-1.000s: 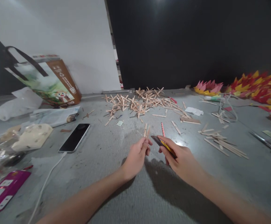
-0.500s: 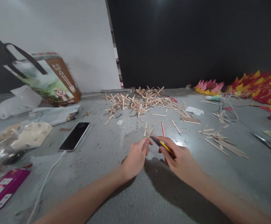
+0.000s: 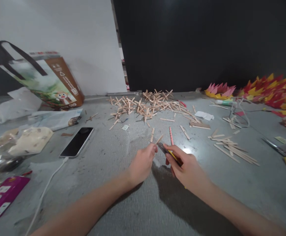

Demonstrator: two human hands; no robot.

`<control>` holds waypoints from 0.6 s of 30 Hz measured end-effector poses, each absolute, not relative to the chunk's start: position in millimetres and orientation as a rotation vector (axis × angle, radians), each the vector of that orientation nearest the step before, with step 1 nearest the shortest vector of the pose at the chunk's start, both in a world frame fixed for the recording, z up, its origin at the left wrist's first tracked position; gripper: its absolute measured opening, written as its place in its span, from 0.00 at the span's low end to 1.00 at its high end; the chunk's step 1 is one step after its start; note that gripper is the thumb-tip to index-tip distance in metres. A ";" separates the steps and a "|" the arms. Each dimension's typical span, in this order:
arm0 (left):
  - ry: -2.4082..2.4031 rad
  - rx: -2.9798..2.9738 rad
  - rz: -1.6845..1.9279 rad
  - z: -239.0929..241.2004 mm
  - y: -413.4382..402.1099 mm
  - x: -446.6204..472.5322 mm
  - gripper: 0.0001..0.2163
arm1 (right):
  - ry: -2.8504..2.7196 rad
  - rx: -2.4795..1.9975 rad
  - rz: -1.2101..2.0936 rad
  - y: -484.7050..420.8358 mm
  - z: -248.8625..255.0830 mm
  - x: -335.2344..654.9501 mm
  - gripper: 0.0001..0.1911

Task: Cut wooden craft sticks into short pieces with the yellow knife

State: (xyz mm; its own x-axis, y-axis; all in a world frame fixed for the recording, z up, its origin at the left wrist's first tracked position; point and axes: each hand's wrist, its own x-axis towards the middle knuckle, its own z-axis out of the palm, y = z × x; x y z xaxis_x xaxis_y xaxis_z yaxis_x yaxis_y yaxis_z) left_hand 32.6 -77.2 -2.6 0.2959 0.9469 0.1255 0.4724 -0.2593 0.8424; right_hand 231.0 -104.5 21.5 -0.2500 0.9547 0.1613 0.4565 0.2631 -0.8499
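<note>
My left hand (image 3: 143, 161) is closed around a thin wooden craft stick (image 3: 160, 139), whose tip sticks out past the fingers. In my right hand (image 3: 186, 164) is a utility knife (image 3: 171, 154) with a black and yellow body. Its front end lies against or very near the stick; the blade itself is too small to make out. Just beyond the hands lie a loose wooden stick (image 3: 152, 134) and a pink striped straw-like stick (image 3: 171, 135). Further back spreads a heap of wooden sticks (image 3: 145, 106), many joined in crosses.
A phone (image 3: 77, 142) on a white cable lies left, near a printed bag (image 3: 47, 82) and plastic packets (image 3: 31, 141). To the right are loose sticks (image 3: 234, 150), scissors (image 3: 275, 146) and red-yellow paper pieces (image 3: 271, 91). A dark panel (image 3: 207, 42) stands behind.
Both hands keep their grips. The knife's front end has shifted slightly over the stick, and less of the stick shows. The whole view has moved a little.
</note>
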 end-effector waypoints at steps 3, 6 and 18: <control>1.270 1.786 0.887 -3.8 -77.9 34.9 0.18 | -1.767 -1.277 0.996 -104.8 22.7 227.2 0.16; 1.250 1.718 0.912 -5.3 -79.1 37.7 0.18 | -1.701 -1.270 1.073 -104.9 21.5 223.2 0.16; 0.948 1.266 0.954 0.8 -76.4 44.8 0.21 | -1.354 -1.232 1.527 -100.4 24.6 221.8 0.24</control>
